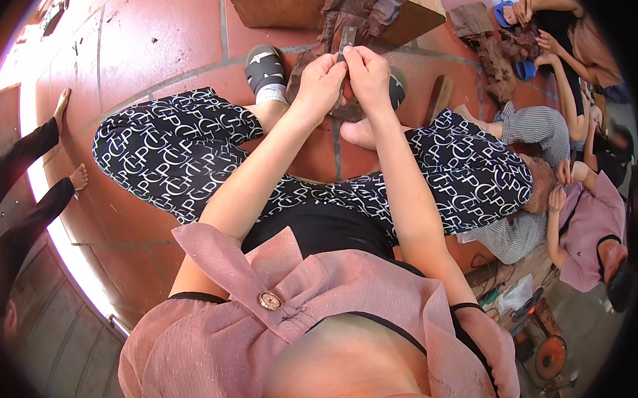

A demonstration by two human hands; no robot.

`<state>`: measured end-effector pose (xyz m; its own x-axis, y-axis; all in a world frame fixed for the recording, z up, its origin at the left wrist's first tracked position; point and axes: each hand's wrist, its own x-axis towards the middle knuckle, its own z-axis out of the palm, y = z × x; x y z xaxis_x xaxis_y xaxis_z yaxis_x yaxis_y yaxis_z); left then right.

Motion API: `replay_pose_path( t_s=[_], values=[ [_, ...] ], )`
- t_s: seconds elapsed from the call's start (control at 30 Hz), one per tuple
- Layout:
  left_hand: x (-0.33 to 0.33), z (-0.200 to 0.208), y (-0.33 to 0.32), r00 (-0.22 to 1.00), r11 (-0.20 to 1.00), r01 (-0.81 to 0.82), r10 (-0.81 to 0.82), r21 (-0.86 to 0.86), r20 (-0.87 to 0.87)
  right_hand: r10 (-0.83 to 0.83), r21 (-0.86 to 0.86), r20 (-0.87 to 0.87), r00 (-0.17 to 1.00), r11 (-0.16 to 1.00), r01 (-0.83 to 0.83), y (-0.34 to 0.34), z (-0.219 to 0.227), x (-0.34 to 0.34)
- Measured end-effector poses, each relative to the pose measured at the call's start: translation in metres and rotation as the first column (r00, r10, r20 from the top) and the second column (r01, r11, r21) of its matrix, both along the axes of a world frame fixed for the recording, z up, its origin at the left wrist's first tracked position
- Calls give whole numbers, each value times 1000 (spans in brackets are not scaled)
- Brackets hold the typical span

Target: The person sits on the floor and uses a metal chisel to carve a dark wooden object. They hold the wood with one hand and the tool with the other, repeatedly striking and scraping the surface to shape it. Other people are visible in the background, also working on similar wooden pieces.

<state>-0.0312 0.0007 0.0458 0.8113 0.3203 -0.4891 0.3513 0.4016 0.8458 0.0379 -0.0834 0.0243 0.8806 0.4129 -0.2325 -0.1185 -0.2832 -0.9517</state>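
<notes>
Both hands meet in front of a dark brown carved wooden piece (pixel 379 17). My left hand (pixel 319 86) is closed, its fingers wrapped near the lower end of a small flat grey blade (pixel 348 37). Pressed beside it, my right hand (pixel 368 74) pinches the same blade, thumb on top. The blade's upper end points away from me, against or just above the carving; I cannot tell whether it touches. Lower parts of the carving show between my feet, partly covered by my hands.
A light wooden block (pixel 270 3) stands behind the carving. Rough wood pieces (pixel 492 53) lie at the far right, near other people's hands and feet. Another person in pink (pixel 591 232) sits at right. A tool with an orange disc (pixel 550 356) lies lower right. Someone's bare feet (pixel 80 177) are at left.
</notes>
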Motion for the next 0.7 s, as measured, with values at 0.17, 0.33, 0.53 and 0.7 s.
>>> replay_pose_path(
  t_s=[0.17,0.33,0.53,0.7],
  values=[
    [-15,-5,-3,996,994,20,-29,-108,-80,-4,-37,33,999,999,6,-7,-24,-11],
    [-4,9,6,999,997,12,-16,-81,-51,-31,63,70,997,998,26,2,-13,-3],
    [-16,-3,4,989,979,89,-109,-184,-103,-72,123,-182,981,988,95,-8,-36,-11],
    [0,18,10,998,984,67,-69,-164,-1,3,234,-163,987,972,36,2,-1,6]
  ],
)
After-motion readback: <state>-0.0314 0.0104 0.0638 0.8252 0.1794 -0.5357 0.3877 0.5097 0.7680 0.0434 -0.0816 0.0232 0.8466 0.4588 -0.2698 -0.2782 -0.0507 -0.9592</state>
